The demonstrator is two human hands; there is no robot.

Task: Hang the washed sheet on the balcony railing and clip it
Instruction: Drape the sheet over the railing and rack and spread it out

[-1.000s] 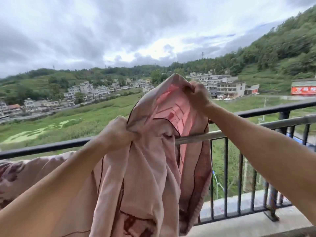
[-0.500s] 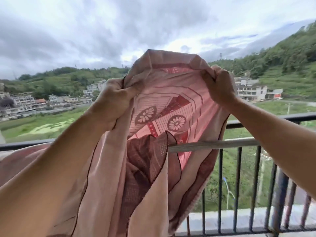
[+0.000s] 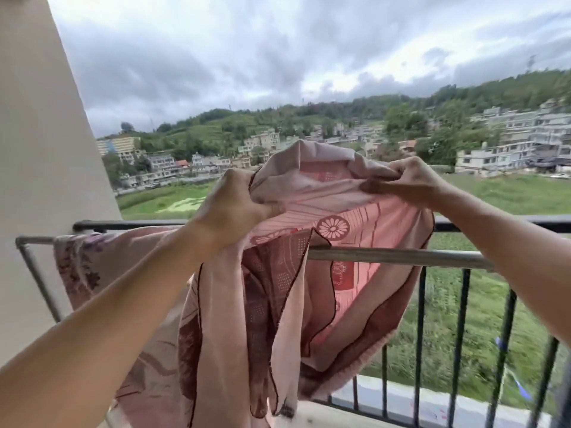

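Observation:
A pink sheet [image 3: 312,199] with dark red flower and line patterns is held up above the balcony railing. My left hand [image 3: 234,208] grips a bunch of its upper edge on the left. On the right, my right hand [image 3: 404,180] pinches the same edge. Between the hands the cloth arches upward, and folds hang down in front of a grey metal drying bar [image 3: 395,256]. The black railing [image 3: 500,219] runs just behind that bar. No clips are visible.
Another patterned cloth [image 3: 92,264] is draped over the left end of the grey bar. A cream wall [image 3: 40,149] stands at the left. Black railing posts [image 3: 460,335] drop to a concrete ledge [image 3: 401,406]. Fields and buildings lie beyond.
The view has swung left, bringing the wall and the draped cloth into sight. Both hands have come down nearer the bar and moved further apart, still holding the sheet's edge.

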